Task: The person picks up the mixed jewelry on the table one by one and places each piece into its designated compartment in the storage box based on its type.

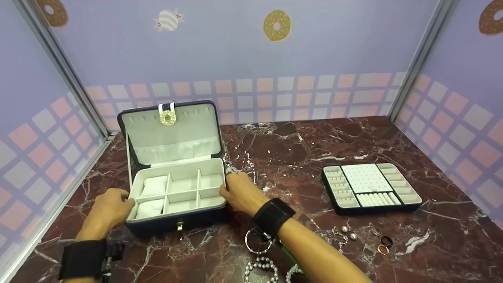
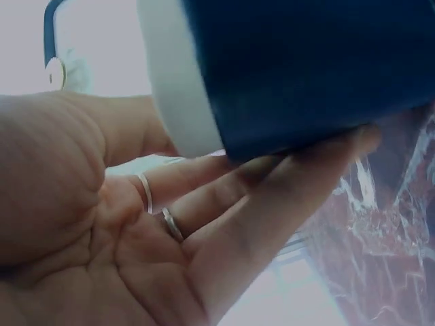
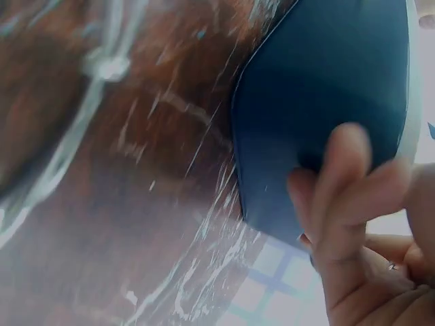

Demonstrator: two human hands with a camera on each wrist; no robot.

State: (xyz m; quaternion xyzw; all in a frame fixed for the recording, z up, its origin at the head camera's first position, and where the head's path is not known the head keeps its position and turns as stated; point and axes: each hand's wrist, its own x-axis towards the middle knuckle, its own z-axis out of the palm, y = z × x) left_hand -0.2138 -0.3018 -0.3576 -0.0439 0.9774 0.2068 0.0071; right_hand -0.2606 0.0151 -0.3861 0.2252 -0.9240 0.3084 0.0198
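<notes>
Booth-like enclosure (image 1: 338, 47): doughnut-print panels (image 1: 228, 47), metal corner posts (image 1: 420, 55), marbled tabletop (image 1: 290, 157).

Navy box (image 2: 312, 75) partly beyond the left wrist view's top edge, beaded bracelet (image 1: 261, 266) past the head view's bottom

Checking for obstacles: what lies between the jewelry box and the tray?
The head view shows the right hand at the box, then bare tabletop to the tray.

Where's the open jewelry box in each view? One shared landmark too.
Head: jewelry box left of centre, open.
Left wrist: its blue wall, top centre to right edge.
Right wrist: its blue wall, upper right.
Shared landmark: marbled tabletop; lower right in left wrist, left side in right.
</notes>
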